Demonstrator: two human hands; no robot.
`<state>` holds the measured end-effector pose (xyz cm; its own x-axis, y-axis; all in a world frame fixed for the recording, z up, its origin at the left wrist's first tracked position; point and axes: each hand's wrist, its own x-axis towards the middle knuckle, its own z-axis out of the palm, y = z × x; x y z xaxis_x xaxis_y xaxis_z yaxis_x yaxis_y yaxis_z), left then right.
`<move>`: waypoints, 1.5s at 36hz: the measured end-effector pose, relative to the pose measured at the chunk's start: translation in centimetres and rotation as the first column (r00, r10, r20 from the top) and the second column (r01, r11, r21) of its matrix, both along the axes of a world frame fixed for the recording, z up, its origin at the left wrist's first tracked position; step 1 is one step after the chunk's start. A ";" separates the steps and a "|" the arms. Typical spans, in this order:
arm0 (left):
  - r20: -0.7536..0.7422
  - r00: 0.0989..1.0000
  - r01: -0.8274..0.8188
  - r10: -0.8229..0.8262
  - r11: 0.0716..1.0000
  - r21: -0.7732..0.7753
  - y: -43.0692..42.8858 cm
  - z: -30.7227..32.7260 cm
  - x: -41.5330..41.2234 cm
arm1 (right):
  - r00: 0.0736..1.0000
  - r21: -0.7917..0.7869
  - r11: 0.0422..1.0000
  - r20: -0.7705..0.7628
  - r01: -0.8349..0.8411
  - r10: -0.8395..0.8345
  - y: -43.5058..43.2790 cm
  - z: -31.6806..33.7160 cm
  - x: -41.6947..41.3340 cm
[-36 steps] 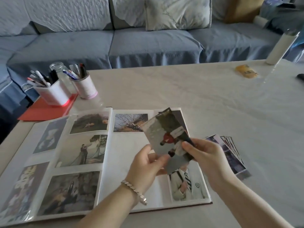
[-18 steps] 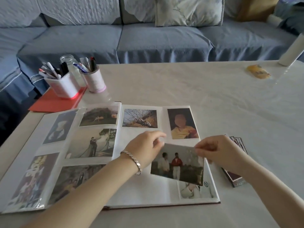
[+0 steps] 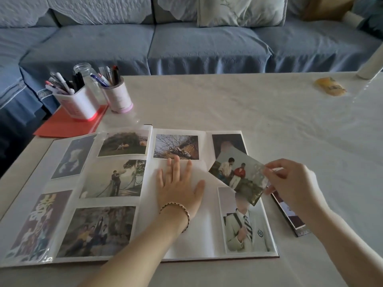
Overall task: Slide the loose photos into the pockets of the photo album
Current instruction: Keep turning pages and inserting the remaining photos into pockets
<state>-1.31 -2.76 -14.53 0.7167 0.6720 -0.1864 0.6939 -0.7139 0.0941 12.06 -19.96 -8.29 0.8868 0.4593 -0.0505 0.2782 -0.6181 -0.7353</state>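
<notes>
The photo album (image 3: 199,241) lies open on the table, most pockets holding pictures. My left hand (image 3: 179,187) lies flat with straight fingers on a blank pocket in the middle of the right page. My right hand (image 3: 292,183) pinches the right edge of a loose photo (image 3: 238,175) of people outdoors, one in red. It hovers tilted over the right page, covering part of the portrait pockets. A stack of loose photos (image 3: 290,216) lies just right of the album, partly under my right wrist.
Two white pen holders (image 3: 78,102) (image 3: 119,96) and a glass jar (image 3: 87,77) stand at the back left by a red folder (image 3: 68,125). A yellow packet (image 3: 330,87) and a white cylinder (image 3: 371,65) sit far right. A blue sofa (image 3: 207,44) runs behind the table.
My left hand let go of the loose photo and moved left to press flat on the page. My right hand now holds the photo alone, tilted and slightly farther right.
</notes>
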 end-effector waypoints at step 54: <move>-0.199 0.974 0.150 -0.110 0.969 0.197 1.4 2.0 -6.3 | 0.942 -0.091 0.947 -0.168 -0.308 0.290 4.0 -3.3 5.2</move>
<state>-7.58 -1.32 -12.54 0.7668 0.6135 -0.1889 0.5847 -0.7890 -0.1888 17.23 -15.99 -11.58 0.6875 0.6853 -0.2401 0.3550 -0.6056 -0.7122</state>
